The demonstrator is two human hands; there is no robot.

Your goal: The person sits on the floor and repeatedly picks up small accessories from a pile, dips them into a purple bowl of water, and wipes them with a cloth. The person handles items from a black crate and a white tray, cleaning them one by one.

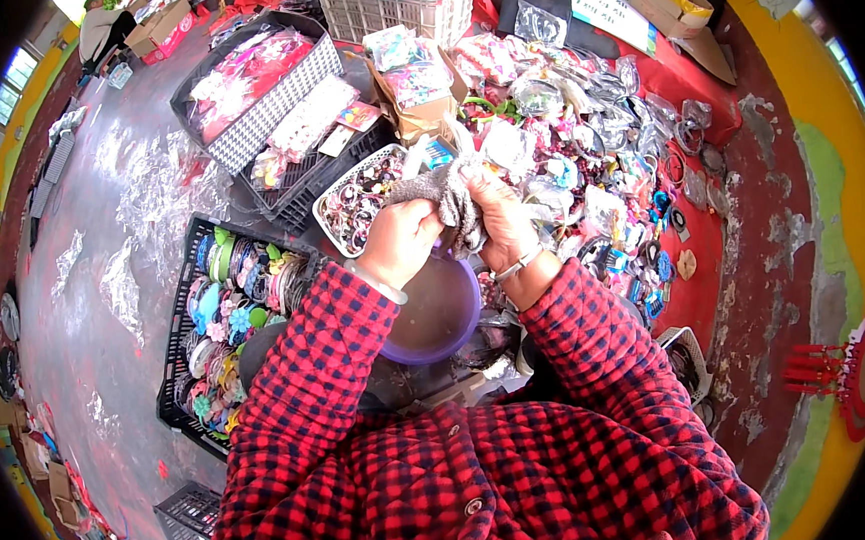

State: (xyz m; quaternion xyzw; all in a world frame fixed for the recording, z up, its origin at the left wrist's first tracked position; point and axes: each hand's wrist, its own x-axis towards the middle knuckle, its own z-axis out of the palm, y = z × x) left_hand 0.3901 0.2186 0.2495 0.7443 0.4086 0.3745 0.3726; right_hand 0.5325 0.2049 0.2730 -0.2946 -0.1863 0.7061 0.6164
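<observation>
The person in the red-and-black checked jacket (468, 488) has a crumpled gray cloth (456, 203) bunched up by the far rim of a purple basin (427, 357), and both hands are on it. The left hand (396, 242) has its grip closed on one side of the cloth, fingers curled in; the right hand (502, 220) pinches the other side, thumb on top. Each wrist wears a bangle. What's in the basin looks murky, though the forearms hide part of it. Just beyond the basin to the left sits a white basket (323, 225) full of small hair ties, and left of the basin there's a black crate (181, 333) packed with colorful headbands. Right of the basin and beyond it, a big heap of bagged accessories (571, 165) spreads over red sheeting (699, 276). An open cardboard box (430, 120) stands farther off, past the basin.
</observation>
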